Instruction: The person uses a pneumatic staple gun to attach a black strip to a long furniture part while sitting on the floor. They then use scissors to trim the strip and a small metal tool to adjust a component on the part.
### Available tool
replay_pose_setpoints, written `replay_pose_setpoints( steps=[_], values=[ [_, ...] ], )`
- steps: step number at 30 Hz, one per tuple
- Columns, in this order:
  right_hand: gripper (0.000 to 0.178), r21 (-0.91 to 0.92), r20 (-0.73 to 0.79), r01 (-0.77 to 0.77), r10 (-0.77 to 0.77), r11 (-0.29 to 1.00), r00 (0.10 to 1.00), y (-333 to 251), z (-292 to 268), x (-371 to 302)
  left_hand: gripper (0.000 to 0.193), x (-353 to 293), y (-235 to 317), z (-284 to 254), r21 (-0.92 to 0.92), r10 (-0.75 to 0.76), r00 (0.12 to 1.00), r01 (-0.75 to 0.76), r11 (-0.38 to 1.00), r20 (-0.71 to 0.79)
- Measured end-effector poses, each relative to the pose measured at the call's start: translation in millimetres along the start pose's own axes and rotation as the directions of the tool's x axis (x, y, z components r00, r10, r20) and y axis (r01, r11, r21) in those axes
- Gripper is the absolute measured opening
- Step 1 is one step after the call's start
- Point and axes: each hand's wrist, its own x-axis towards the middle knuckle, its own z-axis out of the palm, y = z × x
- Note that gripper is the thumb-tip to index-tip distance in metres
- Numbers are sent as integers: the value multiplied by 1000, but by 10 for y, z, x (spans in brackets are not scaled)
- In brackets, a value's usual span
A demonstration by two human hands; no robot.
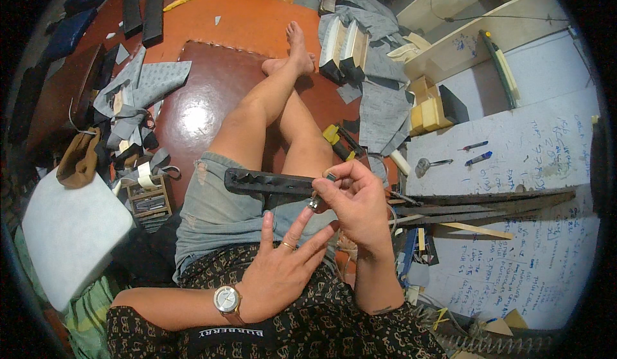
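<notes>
A long black padded strap lies across my lap, over the denim shorts. My right hand is at its right end, thumb and fingers pinched on a small metal piece. Just below the thumb a shiny metal bit shows; whether it belongs to the same piece I cannot tell. My left hand, with a ring and a wristwatch, lies palm down at my waist, fingers spread. One of its fingertips comes up close to the shiny bit.
Grey fabric pieces and a yellow-and-black tool lie right of my legs. A white board with handwriting carries two pens and dark strips. At left are a white slab, a wooden compartment box and scraps.
</notes>
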Motion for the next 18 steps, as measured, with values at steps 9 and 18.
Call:
replay_pose_setpoints(
  steps=[9, 18],
  values=[
    [23, 212, -258, 177, -119, 961, 959, 41, -92, 17, 61, 41, 14, -58, -69, -134, 987, 128, 989, -92],
    [27, 133, -53, -22, 30, 991, 998, -218, -317, -255, 64, 43, 36, -45, -57, -213, 973, 209, 976, -83]
  ],
)
